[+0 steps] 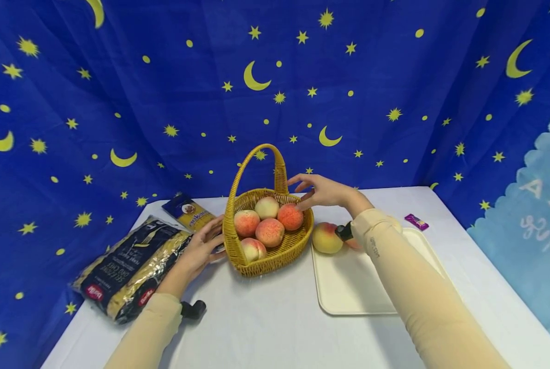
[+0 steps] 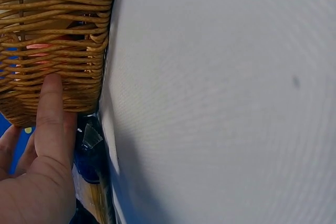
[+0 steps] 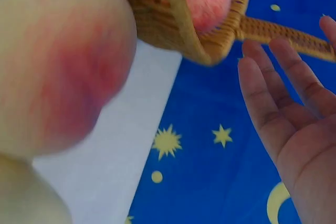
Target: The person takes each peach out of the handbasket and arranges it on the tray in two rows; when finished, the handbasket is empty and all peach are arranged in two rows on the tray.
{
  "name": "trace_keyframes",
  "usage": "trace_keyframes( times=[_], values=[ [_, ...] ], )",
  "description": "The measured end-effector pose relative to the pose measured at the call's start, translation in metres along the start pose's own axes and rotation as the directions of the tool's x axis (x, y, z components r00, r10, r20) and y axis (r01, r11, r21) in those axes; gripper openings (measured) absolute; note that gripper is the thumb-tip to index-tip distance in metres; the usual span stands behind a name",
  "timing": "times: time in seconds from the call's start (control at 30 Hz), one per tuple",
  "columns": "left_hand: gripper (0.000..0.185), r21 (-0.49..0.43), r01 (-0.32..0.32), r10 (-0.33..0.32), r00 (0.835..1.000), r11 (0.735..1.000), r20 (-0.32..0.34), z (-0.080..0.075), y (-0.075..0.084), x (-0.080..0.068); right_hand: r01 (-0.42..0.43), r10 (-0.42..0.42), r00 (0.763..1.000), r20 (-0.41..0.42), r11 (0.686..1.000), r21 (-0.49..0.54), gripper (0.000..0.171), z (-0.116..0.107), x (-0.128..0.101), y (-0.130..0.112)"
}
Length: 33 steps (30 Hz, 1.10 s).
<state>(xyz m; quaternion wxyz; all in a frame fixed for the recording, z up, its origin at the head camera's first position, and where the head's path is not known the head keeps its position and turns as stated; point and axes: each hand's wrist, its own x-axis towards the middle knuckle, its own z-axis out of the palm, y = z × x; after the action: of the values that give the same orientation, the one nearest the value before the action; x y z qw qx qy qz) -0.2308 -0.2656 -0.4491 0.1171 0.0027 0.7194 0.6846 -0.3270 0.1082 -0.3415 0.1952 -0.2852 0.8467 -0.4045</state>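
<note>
Blue cloth with yellow stars and moons hangs behind your white table (image 1: pixel 265 328). Your yellow basket (image 1: pixel 275 253) sits in the middle of it, with five peaches inside. One reddish peach (image 1: pixel 290 216) lies at the right edge of the pile.

Your right hand (image 1: pixel 323 190) hovers over that edge with its fingers spread wide and straight. It holds nothing, though the fingertips are just beside the reddish peach. Your left hand (image 1: pixel 203 249) lies flat against the basket's left side, fingers straight, steadying it. The left wrist view shows one finger (image 2: pixel 51 111) pressed on the weave.

It looks like you are moving fruit between basket and tray, and I cannot tell which way. To lift the reddish peach, you would need to curl your fingers round it gently.

Right of the basket is a cream tray (image 1: pixel 355 287) with another peach (image 1: pixel 327 238) on it. A pasta bag (image 1: pixel 131 269) lies at the left, and a small purple wrapper (image 1: pixel 416 221) at the far right.
</note>
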Motion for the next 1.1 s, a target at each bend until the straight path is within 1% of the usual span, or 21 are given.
trace_keyframes(
  times=[0.1,0.27,0.43,0.53,0.6,0.7,0.83,0.93,1.1],
  values=[
    [0.07,0.001,0.002,-0.002,1.0,1.0,0.0,0.0,0.0,0.001,-0.012,0.013,1.0,0.024,0.999,-0.031,0.076,0.006,0.012,-0.003],
    [0.069,0.0,0.002,-0.002,1.0,1.0,0.0,0.0,0.001,0.002,-0.047,0.054,0.997,0.06,0.993,-0.112,0.075,0.013,0.023,-0.008],
    [0.068,0.006,0.001,-0.001,1.0,1.0,-0.002,0.0,0.0,0.002,-0.079,0.098,0.992,0.078,0.972,-0.223,0.069,0.018,0.029,-0.013],
    [0.068,0.009,-0.002,0.002,1.0,1.0,-0.002,-0.001,-0.001,0.002,-0.112,0.138,0.988,0.07,0.951,-0.288,0.065,0.02,0.032,-0.017],
    [0.069,0.011,-0.001,0.001,1.0,1.0,0.0,-0.001,-0.001,0.002,-0.143,0.174,0.983,0.066,0.933,-0.329,0.065,0.022,0.034,-0.02],
    [0.069,0.012,-0.001,0.001,1.0,1.0,-0.002,-0.002,-0.001,0.001,-0.18,0.223,0.972,0.069,0.904,-0.388,0.069,0.025,0.037,-0.025],
    [0.069,0.013,-0.003,0.003,1.0,1.0,0.0,-0.002,-0.001,0.0,-0.203,0.266,0.962,0.069,0.857,-0.475,0.075,0.029,0.039,-0.032],
    [0.07,0.011,-0.004,0.004,1.0,1.0,0.001,-0.002,-0.001,0.001,-0.224,0.293,0.955,0.054,0.826,-0.517,0.077,0.032,0.04,-0.036],
    [0.07,0.001,0.003,-0.003,1.0,1.0,0.001,-0.002,-0.001,0.002,-0.285,0.356,0.934,0.034,0.799,-0.53,0.079,0.038,0.039,-0.041]
  ],
)
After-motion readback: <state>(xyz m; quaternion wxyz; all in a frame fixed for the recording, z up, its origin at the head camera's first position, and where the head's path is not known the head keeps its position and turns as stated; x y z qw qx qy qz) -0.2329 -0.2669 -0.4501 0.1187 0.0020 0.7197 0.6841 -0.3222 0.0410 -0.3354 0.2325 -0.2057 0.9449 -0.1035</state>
